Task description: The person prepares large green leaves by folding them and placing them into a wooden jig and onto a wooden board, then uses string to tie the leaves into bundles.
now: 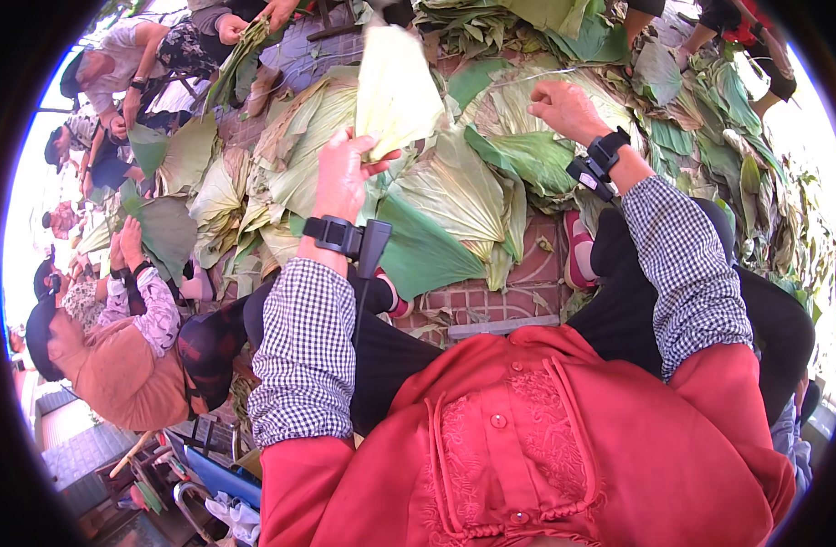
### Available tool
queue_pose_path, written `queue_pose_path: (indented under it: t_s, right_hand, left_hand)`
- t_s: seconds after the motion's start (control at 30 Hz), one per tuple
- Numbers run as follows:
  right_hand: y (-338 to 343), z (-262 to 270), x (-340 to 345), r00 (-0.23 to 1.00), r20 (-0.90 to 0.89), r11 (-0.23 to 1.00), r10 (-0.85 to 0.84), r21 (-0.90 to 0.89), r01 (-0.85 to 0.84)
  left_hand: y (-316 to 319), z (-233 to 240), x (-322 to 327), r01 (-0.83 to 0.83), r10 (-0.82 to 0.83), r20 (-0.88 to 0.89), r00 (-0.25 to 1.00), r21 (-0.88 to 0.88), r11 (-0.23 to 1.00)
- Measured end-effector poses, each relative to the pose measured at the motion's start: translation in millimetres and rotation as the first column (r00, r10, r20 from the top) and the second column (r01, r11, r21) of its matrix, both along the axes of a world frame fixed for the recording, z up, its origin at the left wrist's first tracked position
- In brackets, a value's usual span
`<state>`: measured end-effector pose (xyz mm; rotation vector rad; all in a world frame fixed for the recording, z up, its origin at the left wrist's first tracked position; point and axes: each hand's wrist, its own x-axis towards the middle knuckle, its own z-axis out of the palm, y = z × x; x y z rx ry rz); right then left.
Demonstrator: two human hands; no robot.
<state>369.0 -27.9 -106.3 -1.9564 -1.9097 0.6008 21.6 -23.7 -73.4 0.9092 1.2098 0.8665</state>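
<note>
My left hand (346,171) grips the narrow end of a pale green folded leaf (397,89), which stands up from my fingers and is brightly lit. To its right my right hand (571,113) hangs over the leaf pile, its fingers curled; whether they hold a thin strand near the fingertips I cannot tell. Below both hands lie large, wilted lotus leaves (455,188), pale undersides showing. A darker green leaf (424,249) spreads near my foot, and another green leaf (534,161) lies under my right wrist.
Red patterned paving (534,263) shows between my feet. At the left, a co-worker in an orange top (127,372) holds their hands at a large leaf (165,232); more people handle leaves at the upper left. Other workers' limbs and heaped leaves (746,171) are at the right.
</note>
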Motion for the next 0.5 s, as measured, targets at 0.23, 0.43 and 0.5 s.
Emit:
queue_pose_path:
  t_s: [0.23,0.43,0.5]
  right_hand:
    - [-18,3,-39,0.965,-0.042,0.962,0.259,-0.077,-0.261]
    - [-35,-29,-56,0.921,-0.058,0.918,0.386,-0.069,-0.390]
    - [-41,-41,-63,0.921,-0.390,0.776,-0.001,-0.581,-0.245]
  left_hand:
    - [-83,-145,50,0.108,0.202,0.410,0.889,-0.619,0.778]
    - [-111,-197,61,0.040,0.268,0.341,0.901,-0.681,0.731]
    - [-102,-186,66,0.028,0.282,0.373,0.884,-0.644,0.764]
